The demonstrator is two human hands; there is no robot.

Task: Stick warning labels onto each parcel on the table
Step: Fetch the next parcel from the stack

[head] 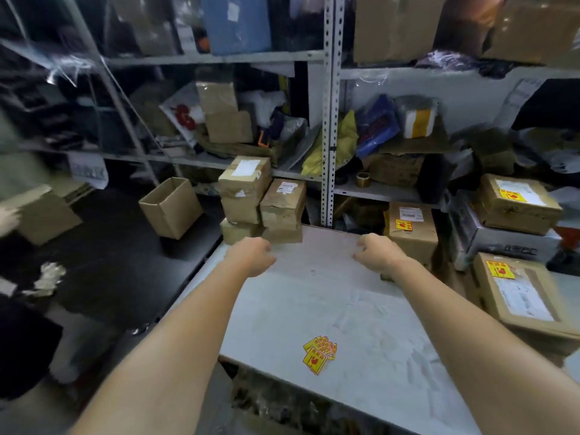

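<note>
Head view: three parcels on the right [411, 229] already carry yellow labels; the stack at the table's far edge [262, 199] shows none. Spare labels [319, 353] lie on the table [392, 334]. Left hand [251, 255] and right hand [376, 254] reach out loosely curled, holding nothing.

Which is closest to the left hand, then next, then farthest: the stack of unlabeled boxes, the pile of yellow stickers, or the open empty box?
From the left hand:
1. Stack of unlabeled boxes, just beyond it at the table's far left corner.
2. Open empty box, off to the left, past the table.
3. Pile of yellow stickers, on the table's near side.
</note>
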